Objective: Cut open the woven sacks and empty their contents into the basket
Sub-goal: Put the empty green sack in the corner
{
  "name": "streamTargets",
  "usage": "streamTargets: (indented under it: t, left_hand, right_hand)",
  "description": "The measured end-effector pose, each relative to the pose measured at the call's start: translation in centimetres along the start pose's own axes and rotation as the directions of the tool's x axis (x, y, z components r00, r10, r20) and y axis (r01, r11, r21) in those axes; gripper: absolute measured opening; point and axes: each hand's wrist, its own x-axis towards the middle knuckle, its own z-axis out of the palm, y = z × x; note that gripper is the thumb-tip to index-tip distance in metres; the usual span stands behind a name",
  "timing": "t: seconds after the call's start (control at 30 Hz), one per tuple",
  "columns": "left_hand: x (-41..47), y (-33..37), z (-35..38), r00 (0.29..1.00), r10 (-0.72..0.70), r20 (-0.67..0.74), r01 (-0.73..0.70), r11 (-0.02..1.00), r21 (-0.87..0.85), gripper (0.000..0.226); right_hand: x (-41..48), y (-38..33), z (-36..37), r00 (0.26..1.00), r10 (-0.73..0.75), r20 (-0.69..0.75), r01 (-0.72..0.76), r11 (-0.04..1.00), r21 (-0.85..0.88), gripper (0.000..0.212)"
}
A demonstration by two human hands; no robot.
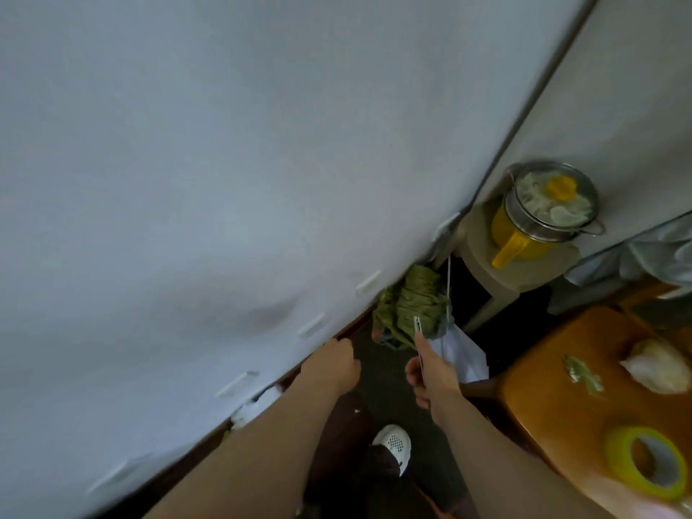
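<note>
Since it fills most of the view, wall (pixel 224 162): pale and bare, meeting the dark floor in a corner where the task's thing has been pushed out of the way.
Table (pixel 554 376): orange top at the right, close enough to serve as a put-down spot for tools.
Stool (pixel 531 271): beige, set in the corner; it carries a yellow jug (pixel 505 250) with a lidded steel pot (pixel 550 204) on top.
Woven sack (pixel 412 305): green, bunched and crumpled on the floor against the wall, just beside the stool's leg, with a white bag (pixel 462 354) touching its near side.
Basket: not in view.
Left hand (pixel 335 363): reaching toward the wall, fingers curled under; nothing shows in them, but with the blur I cannot tell whether it is closed or empty. It looks bound for the sack's neck.
Right hand (pixel 430 376): wrapped round a slim cutter, forefinger laid along it to steer.
Tape roll (pixel 618 458): yellow, flat on the table's near corner.
Cutter (pixel 418 325): tip aimed at the sack, seemingly ready for the opening cut.
</note>
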Motion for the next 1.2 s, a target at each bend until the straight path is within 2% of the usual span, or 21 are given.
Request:
streamTargets:
  t: [0.27, 0.4, 0.5, 0.7, 0.83, 0.97, 1.1, 1.2]
  left_hand:
    - [-13.4, -7.5, 3.5, 0.972, -0.229, -0.045, 0.221, 0.966, -0.133, 0.038]
    - [-22.6, -11.8, 5.8, 0.937, -0.337, -0.09, 0.304, 0.916, -0.262, 0.04]
    - [-28.2, -15.0, 7.6, 0.881, -0.461, -0.106, 0.385, 0.829, -0.406, 0.035]
    - [-35.5, -19.8, 11.2, 0.699, -0.713, -0.055, 0.522, 0.562, -0.641, 0.037]
    - [-40.6, -21.5, 14.0, 0.569, -0.82, 0.063, 0.556, 0.327, -0.764, 0.043]
    - [-45.7, -22.5, 18.2, 0.409, -0.897, 0.167, 0.514, 0.076, -0.854, 0.041]
    - [-51.8, -22.9, 23.4, 0.272, -0.918, 0.29, 0.466, -0.138, -0.874, 0.043]
    - [-57.6, -23.8, 28.5, 0.17, -0.909, 0.38, 0.406, -0.286, -0.868, 0.04]
  right_hand:
    - [-8.8, 5.9, 4.9, 0.971, -0.094, 0.221, 0.15, 0.955, -0.254, 0.05]
    - [-14.3, 10.8, 8.7, 0.929, -0.085, 0.359, 0.242, 0.876, -0.418, 0.043]
    - [-18.3, 14.1, 11.7, 0.869, -0.018, 0.494, 0.316, 0.789, -0.526, 0.035]
    - [-23.9, 17.2, 17.9, 0.725, 0.161, 0.67, 0.476, 0.586, -0.656, 0.017]
    - [-26.6, 19.5, 22.5, 0.647, 0.264, 0.715, 0.592, 0.416, -0.69, 0.003]
    - [-29.5, 23.9, 26.0, 0.592, 0.381, 0.71, 0.658, 0.281, -0.699, 0.015]
    - [-34.1, 31.1, 28.4, 0.544, 0.489, 0.682, 0.713, 0.159, -0.683, 0.023]
    - [-38.6, 38.3, 29.7, 0.467, 0.58, 0.668, 0.766, 0.112, -0.633, 0.027]
